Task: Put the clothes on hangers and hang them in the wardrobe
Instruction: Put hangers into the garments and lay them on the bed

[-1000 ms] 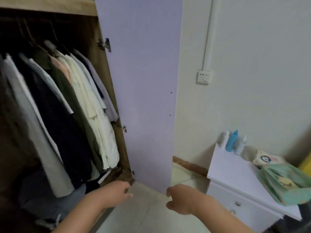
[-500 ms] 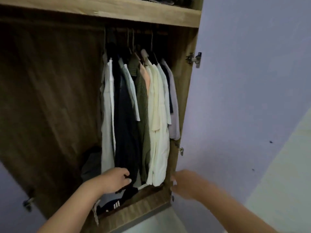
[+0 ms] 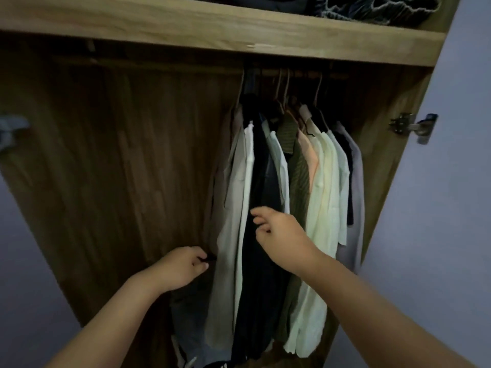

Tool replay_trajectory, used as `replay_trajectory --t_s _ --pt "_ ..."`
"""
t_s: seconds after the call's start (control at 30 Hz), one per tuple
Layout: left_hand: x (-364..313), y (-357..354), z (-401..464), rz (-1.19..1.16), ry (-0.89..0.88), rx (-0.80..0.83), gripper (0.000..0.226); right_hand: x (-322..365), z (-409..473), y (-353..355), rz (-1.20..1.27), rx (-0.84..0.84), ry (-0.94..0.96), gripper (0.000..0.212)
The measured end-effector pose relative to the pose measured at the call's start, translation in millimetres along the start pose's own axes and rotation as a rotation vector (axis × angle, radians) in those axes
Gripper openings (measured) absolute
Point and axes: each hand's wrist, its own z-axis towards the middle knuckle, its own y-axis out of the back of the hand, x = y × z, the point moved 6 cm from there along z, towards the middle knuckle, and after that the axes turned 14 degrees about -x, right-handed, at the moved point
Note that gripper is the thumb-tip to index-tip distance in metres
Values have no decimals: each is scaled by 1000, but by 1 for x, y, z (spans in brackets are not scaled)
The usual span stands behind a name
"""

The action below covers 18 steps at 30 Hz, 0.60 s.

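The wooden wardrobe stands open. Several shirts hang on hangers from the rail, bunched at its right end: a grey shirt, a white one, a dark garment, an olive shirt, cream shirts and a lavender one. My right hand reaches in with loosely bent fingers touching the dark garment. My left hand is lower, by the grey shirt's edge, its curled fingers pinching a small dark piece; what that piece is I cannot tell.
A wooden shelf runs above the rail with dark folded fabric on top. The lilac right door stands open on its hinge. The rail's left half holds no clothes. Loose dark clothes lie on the wardrobe floor.
My view swung from the wall and nightstand onto the wardrobe interior. Both hands rose from the wardrobe's bottom edge; the right hand moved left onto the dark garment, and the left went beside the grey shirt.
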Motion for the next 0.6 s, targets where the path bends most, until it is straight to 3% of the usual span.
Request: replay_trajectory --t_s 0.13,0.33,0.6 --pt "7 45 39 -41 -41 -52 41 36 55 -11 140 -152 7 56" --pt "10 97 77 -163 -92 -148 37 44 120 -41 125 -272 -64 69" --pt "-6 116 112 -460 -178 -237 36 38 155 -61 654 -333 -380 64"
